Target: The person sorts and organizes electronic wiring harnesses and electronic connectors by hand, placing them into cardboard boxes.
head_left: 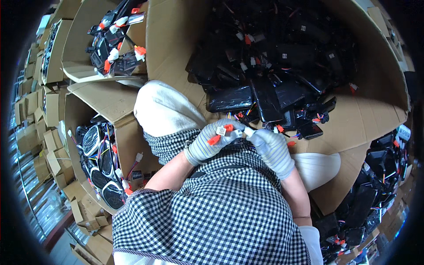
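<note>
My left hand (204, 143), in a striped knit glove, is closed round a small bunch of wire connectors. Red plugs (214, 140) and a white plug (234, 136) stick out of its fingers. Close by on the right, my gloved right hand (274, 153) pinches another white connector (248, 131), its tip near the left fingers. Whether the two plugs touch I cannot tell. Just beyond both hands, shiny black wrapped units (266, 100) with coloured wires lie in a big open cardboard box (174, 53).
Left of me, a carton (90, 190) holds round speaker-like parts (92, 140) with wires. Another carton (73, 48) at upper left holds black units with red and white plugs (113, 54). More black units (366, 207) are piled at right. Stacked cartons (28, 106) stand at far left.
</note>
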`<state>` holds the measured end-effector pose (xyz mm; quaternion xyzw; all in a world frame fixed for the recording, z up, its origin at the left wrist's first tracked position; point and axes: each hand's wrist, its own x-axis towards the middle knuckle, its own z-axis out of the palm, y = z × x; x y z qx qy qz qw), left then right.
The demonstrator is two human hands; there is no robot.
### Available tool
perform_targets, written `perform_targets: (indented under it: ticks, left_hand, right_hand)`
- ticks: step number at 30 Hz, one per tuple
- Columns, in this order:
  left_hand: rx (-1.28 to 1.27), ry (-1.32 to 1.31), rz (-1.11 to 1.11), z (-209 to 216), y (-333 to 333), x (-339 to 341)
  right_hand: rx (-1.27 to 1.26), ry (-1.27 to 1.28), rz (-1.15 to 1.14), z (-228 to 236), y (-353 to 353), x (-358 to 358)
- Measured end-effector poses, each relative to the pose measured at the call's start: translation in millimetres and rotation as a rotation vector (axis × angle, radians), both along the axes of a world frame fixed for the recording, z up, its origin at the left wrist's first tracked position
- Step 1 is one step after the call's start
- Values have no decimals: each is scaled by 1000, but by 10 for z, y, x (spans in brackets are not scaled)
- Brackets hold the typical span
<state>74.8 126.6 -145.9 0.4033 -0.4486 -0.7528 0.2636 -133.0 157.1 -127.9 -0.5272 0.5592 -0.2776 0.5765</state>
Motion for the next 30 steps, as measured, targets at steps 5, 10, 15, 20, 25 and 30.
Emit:
perform_targets:
  ticks: [5, 10, 15, 20, 25, 30]
  left_hand:
    - [-388, -103, -332, -100, -84, 74]
    - [-96, -122, -230, -137, -13, -11]
    - [157, -95, -60, -173, -46, -61]
    - [-10, -181, -225, -137, -85, -21]
    - [104, -6, -293, -79, -117, -69]
    - [142, -92, -235, -161, -114, -35]
  right_hand:
    - [-79, 226, 571, 47, -75, 37]
    - [-21, -38, 278, -125, 83, -12]
    - [237, -135, 24, -176, 58, -105]
    - [394, -358, 171, -197, -53, -154]
    - [574, -626, 161, -550, 42, -141]
    - [282, -357, -34, -658, 108, 82]
